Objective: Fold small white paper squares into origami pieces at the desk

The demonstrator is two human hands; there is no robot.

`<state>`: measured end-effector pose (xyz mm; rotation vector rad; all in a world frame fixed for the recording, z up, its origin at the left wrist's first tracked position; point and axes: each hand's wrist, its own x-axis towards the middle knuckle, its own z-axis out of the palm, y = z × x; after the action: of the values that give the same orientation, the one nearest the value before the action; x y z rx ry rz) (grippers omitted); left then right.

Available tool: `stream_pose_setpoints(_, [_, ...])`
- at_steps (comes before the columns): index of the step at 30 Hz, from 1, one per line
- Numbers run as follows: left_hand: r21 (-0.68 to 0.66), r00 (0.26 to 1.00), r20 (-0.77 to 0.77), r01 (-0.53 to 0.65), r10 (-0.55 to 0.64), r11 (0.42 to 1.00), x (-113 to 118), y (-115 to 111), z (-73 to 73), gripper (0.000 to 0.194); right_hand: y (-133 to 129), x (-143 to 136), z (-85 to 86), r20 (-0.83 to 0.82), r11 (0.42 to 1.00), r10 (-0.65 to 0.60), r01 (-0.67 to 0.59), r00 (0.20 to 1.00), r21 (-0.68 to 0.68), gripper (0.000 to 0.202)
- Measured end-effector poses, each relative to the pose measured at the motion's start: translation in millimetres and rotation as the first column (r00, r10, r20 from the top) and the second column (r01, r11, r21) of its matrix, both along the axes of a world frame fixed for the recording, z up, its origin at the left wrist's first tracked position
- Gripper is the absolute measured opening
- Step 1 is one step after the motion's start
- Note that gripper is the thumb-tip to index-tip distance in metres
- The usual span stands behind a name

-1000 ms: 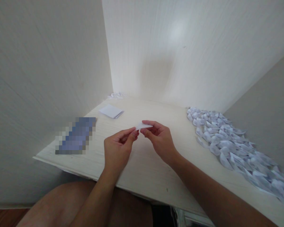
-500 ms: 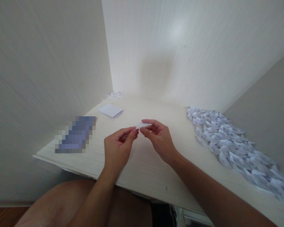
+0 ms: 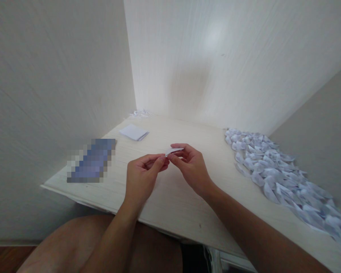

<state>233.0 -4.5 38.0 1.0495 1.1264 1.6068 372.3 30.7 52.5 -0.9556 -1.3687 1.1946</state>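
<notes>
A small folded piece of white paper (image 3: pixel 174 151) is held above the middle of the table, between my two hands. My left hand (image 3: pixel 144 170) pinches its left end between thumb and fingertips. On the other side, my right hand (image 3: pixel 191 163) grips it with the thumb below and the fingers along the top. Fingers cover much of the paper, so its full shape is hidden. Behind my left hand, a small stack of white paper squares (image 3: pixel 134 132) lies flat on the table.
Many folded white paper pieces (image 3: pixel 267 167) lie in a long heap along the table's right side. Thin paper scraps (image 3: pixel 140 113) sit in the back left corner. A blurred bluish rectangle (image 3: pixel 92 161) lies at the left. Walls enclose the white table (image 3: pixel 173 204).
My left hand has shifted slightly right, its fingertips closer to my right hand. The paper stays in both hands, and my right hand has hardly moved.
</notes>
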Motion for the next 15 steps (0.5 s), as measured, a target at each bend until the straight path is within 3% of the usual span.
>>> stream_pose_setpoints(3, [0.047, 0.983, -0.167, -0.064, 0.071, 0.997, 0.6, -0.5, -2.9, 0.023, -2.0, -0.5, 0.1, -0.001, 1.000, -0.025, 0.025, 1.000, -0.010, 0.031])
stream_pose_setpoints(8, [0.253, 0.847, -0.481, -0.115, 0.228, 0.961, 3.9, -2.1, -6.7, 0.018, -4.1, -2.7, -4.1, -0.059, 0.996, -0.093, 0.093, 0.994, -0.006, 0.031])
stream_pose_setpoints(15, [0.425, 0.733, -0.588, -0.080, 0.342, 0.902, 7.4, -2.2, -8.2, 0.017, -4.8, -4.4, -3.8, -0.108, 0.983, -0.179, 0.183, 0.978, 0.022, 0.023])
